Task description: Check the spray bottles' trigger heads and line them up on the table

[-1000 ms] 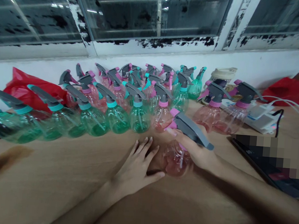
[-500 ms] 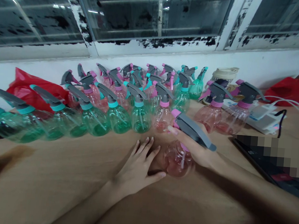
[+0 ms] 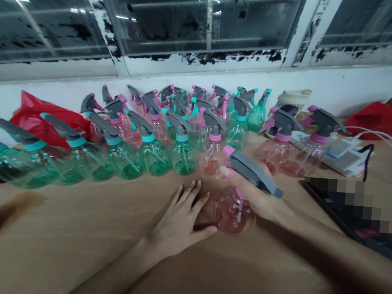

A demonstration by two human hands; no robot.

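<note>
My right hand (image 3: 261, 198) is closed around the neck and trigger of a pink spray bottle (image 3: 231, 215), whose clear round body stands on the wooden table. Its grey spray head (image 3: 253, 169) with a pink nozzle points to the left. My left hand (image 3: 181, 220) lies palm down on the table with the fingers spread, its thumb close to the bottle's left side. Just beyond my hands stand another pink spray bottle (image 3: 211, 159) and a green spray bottle (image 3: 184, 158).
Several green bottles (image 3: 127, 162) form a row to the left, with more pink and green ones behind. Red plastic bags (image 3: 53, 122) lie at both sides. On the right are a paper cup (image 3: 293, 98), a white power strip (image 3: 348, 154) and a black device (image 3: 330, 207).
</note>
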